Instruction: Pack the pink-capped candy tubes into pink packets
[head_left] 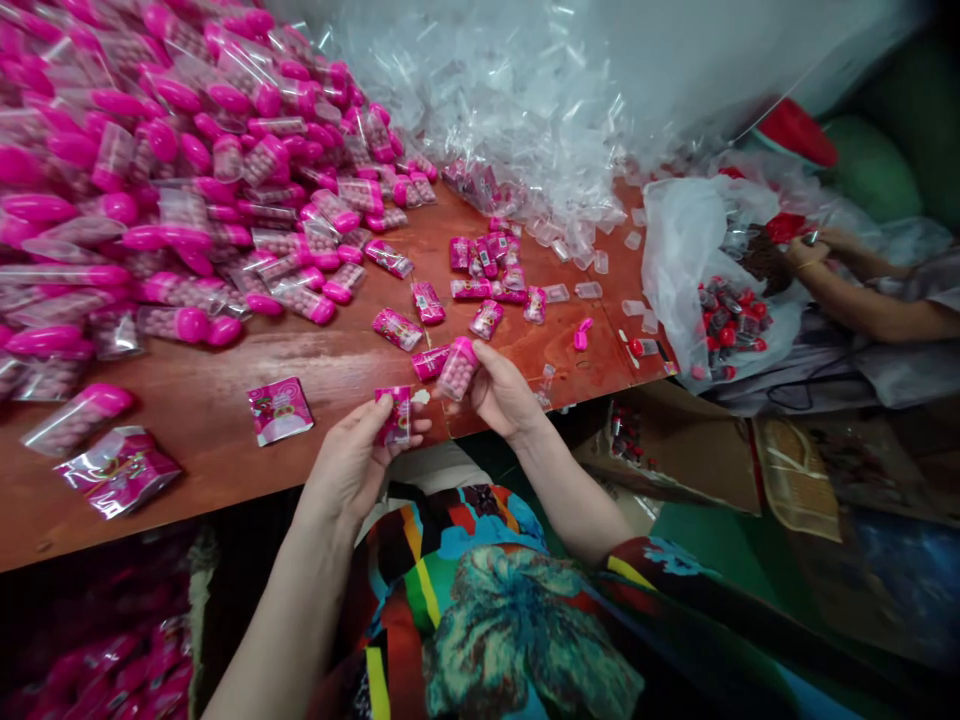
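Note:
Between thumb and fingers, my left hand [356,450] pinches a small pink printed packet [395,416] above the table's front edge. My right hand [499,392] holds a clear bottle [457,370] with a pink cap and pale pink balls inside, cap up and slightly tilted. The two hands are close together but apart. Just behind the bottle lies another pink packet [430,362]. More small packets lie on the red-brown table [315,350] beyond my hands. A flat pink packet [280,410] rests to the left of my left hand.
A big heap of pink-capped bottles [225,180] covers the table's left. Clear plastic containers [510,100] are piled at the back. At right, a person's hands [817,250] work over a white bag [682,250] of red-capped items. Below the table stands a cardboard box [690,450].

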